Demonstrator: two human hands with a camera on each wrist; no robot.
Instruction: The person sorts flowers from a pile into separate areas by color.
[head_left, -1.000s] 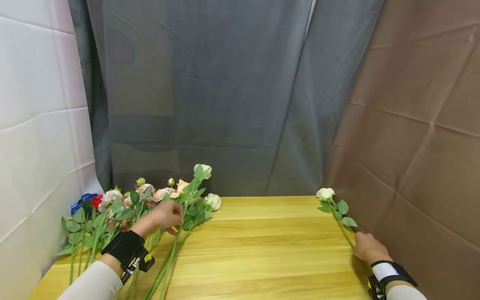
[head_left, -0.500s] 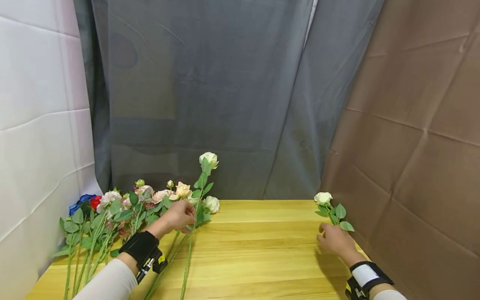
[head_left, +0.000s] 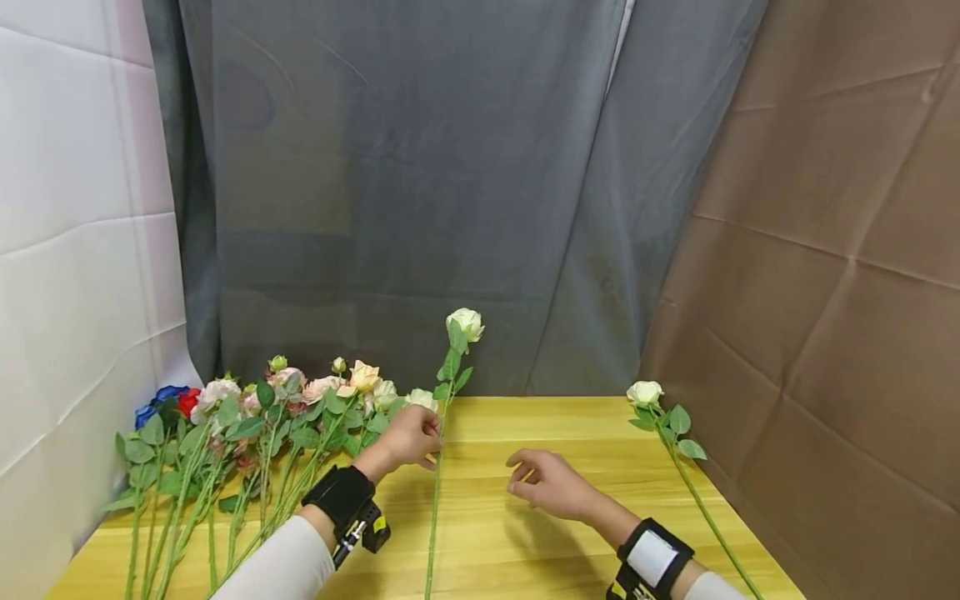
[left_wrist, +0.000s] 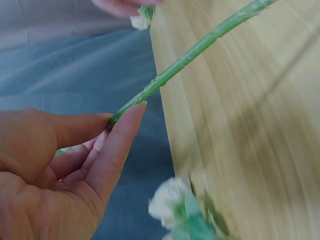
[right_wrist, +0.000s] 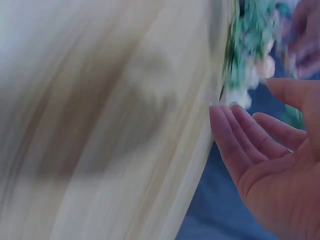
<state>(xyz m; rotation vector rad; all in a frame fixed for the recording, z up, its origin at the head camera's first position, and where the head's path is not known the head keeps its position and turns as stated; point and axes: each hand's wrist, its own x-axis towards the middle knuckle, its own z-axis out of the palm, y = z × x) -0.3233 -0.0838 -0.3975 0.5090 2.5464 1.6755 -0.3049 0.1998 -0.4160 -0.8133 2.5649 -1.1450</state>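
My left hand (head_left: pixel 408 436) pinches the green stem of a white rose (head_left: pixel 467 324) between thumb and fingertips, and the bloom stands above the hand. In the left wrist view the stem (left_wrist: pixel 187 57) runs up and away from the thumb and finger. My right hand (head_left: pixel 551 483) hovers over the middle of the table with loosely bent fingers, holding nothing; the right wrist view shows the gap between its thumb and fingers (right_wrist: pixel 240 137). Another white rose (head_left: pixel 644 393) lies along the table's right side, apart from both hands.
Several artificial flowers lie on the left of the wooden table (head_left: pixel 480 533): blue roses (head_left: pixel 159 406), a red rose (head_left: pixel 189 403), pink blooms (head_left: pixel 285 385), a peach rose (head_left: pixel 365 376) and a white one (head_left: pixel 422 400). A grey curtain (head_left: pixel 420 167) hangs behind; a brown cloth (head_left: pixel 840 250) borders the right.
My left hand has drawn a white rose out of the bunch and carried it right. My right hand has left the rose on the right and moved left toward the middle.
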